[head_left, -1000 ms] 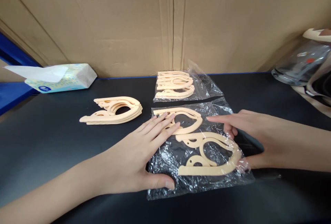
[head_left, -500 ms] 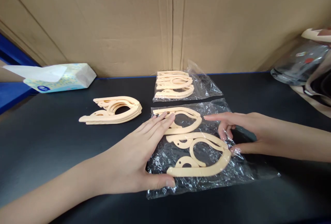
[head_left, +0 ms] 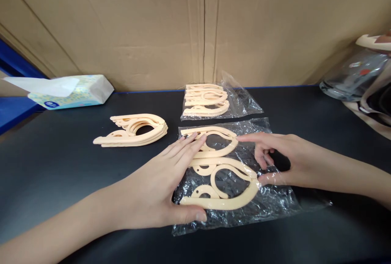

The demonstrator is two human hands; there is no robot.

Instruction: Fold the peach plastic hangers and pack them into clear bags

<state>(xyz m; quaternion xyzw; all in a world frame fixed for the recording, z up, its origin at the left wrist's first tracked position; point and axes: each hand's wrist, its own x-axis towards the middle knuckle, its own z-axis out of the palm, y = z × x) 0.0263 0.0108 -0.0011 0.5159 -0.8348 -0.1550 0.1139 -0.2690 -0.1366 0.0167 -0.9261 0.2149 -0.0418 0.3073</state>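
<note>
A clear plastic bag (head_left: 269, 205) lies on the black table (head_left: 61, 174) in front of me. Inside it are two peach plastic hook-shaped pieces: a far one (head_left: 221, 137) and a near one (head_left: 232, 199). My left hand (head_left: 161, 186) lies flat on the bag's left edge, fingers stretched over the far piece, thumb on the near corner. My right hand (head_left: 281, 158) reaches into the bag's right side, forefinger pointing left, thumb pressed against the near piece's curved end.
A loose stack of the same peach pieces (head_left: 134, 129) lies to the left. A second bag filled with pieces (head_left: 210, 100) sits behind. A tissue pack (head_left: 70, 90) is at far left, a cardboard wall (head_left: 195, 24) behind, and clear wrapped items (head_left: 357, 75) at right.
My right hand has slid left inside the bag, pushing the near peach piece leftward toward my left hand. The left hand has stayed in place.
</note>
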